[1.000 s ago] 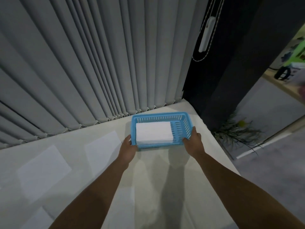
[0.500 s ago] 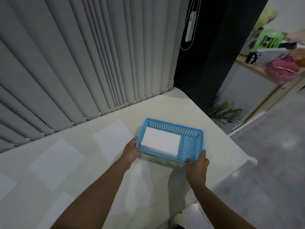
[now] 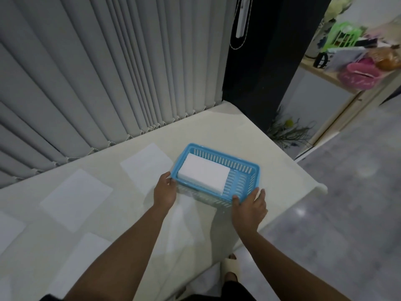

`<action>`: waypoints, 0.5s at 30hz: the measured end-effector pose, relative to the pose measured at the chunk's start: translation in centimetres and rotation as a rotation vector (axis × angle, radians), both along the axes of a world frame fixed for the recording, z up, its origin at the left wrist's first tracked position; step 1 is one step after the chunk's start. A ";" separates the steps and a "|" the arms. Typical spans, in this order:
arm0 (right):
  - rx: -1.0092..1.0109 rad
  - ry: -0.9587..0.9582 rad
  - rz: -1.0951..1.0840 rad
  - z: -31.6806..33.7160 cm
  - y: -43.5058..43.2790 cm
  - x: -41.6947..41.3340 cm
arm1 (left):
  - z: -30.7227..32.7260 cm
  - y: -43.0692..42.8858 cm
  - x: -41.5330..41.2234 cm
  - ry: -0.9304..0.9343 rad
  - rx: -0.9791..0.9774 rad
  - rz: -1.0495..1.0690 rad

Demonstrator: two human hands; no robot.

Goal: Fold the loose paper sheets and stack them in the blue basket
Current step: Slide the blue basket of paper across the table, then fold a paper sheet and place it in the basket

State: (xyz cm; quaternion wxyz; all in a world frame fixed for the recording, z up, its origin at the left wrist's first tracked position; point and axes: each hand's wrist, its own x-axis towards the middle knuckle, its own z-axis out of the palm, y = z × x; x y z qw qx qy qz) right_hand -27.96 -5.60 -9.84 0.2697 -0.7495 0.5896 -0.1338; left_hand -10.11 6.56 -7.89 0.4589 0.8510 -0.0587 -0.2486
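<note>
Head view, looking down on a pale table [image 3: 238,135] set against grey vertical blinds [image 3: 108,72]. Blue basket [image 3: 249,170] sitting near the right-hand table edge, held at both ends: left hand [image 3: 165,190] curled on the left corner with thumb over the rim, right hand [image 3: 249,205] on the near right corner, thumb hooked on the rim and fingers half spread rather than fully closed. Stack of folded paper [image 3: 204,174] lying flat in the left part of the basket, right part bare. Loose paper sheets still flat on the table: one [image 3: 147,166] just beside the basket's left end, another [image 3: 76,198] further left, more near the left border.

Likely light and fairly stiff as a thin slotted plastic basket, flexing a little if squeezed; best taken at the rim on opposite ends, as now. Sheets probably thin, limp and hard to lift off a smooth surface; best started by pinching a corner or sliding an edge. Folded stack prone to sliding if tilted.
</note>
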 end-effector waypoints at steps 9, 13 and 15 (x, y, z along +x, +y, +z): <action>-0.434 0.106 0.703 1.3 2.4 4.5 | -2.3 8.2 -2.2 -0.124 0.168 0.235; -0.515 0.160 1.081 1.4 4.4 8.3 | -2.8 9.8 -5.1 -0.099 0.249 0.344; -0.521 0.215 1.239 1.5 4.9 10.3 | -3.2 10.2 -6.4 -0.080 0.310 0.387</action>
